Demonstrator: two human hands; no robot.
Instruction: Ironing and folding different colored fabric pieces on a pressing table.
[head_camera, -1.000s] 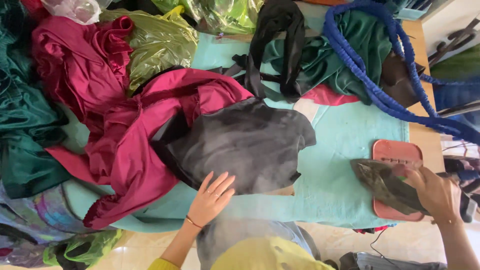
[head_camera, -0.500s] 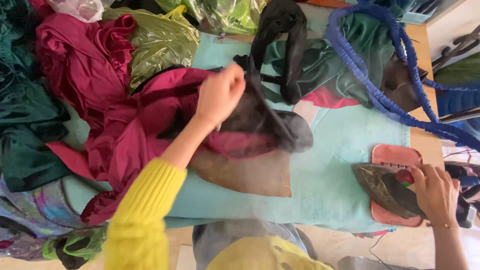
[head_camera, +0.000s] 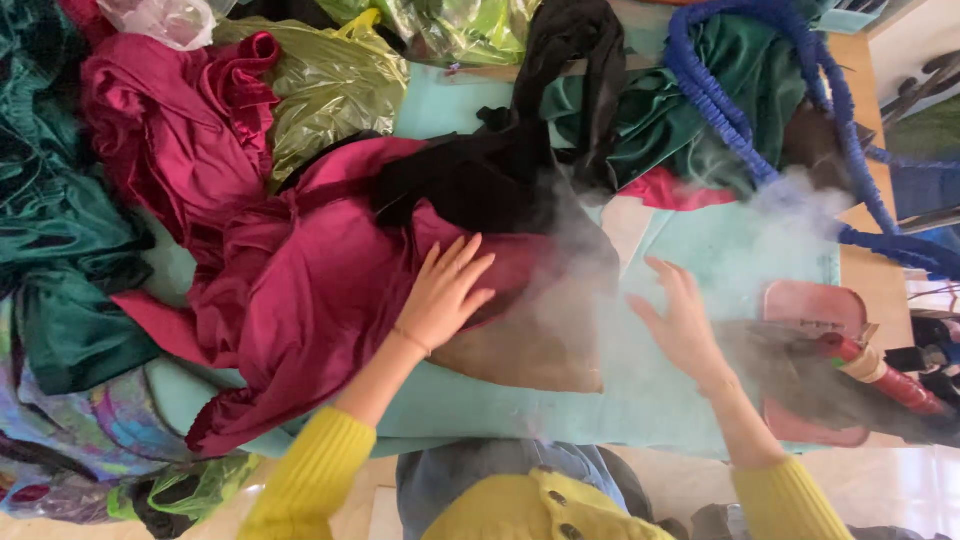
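At far left, dark green fabric (head_camera: 50, 250) lies heaped beside a crimson satin garment (head_camera: 300, 290) spread over the turquoise ironing board (head_camera: 480, 410). The left hand (head_camera: 445, 295) rests flat on that garment, fingers spread, gripping nothing. A black cloth (head_camera: 480, 185) lies just above it. Steam (head_camera: 600, 290) drifts at centre. The right hand (head_camera: 685, 320) hovers open over the board, holding nothing. Further right, the iron (head_camera: 850, 375) sits on its pink rest (head_camera: 810, 305), near a blue hose (head_camera: 740, 110).
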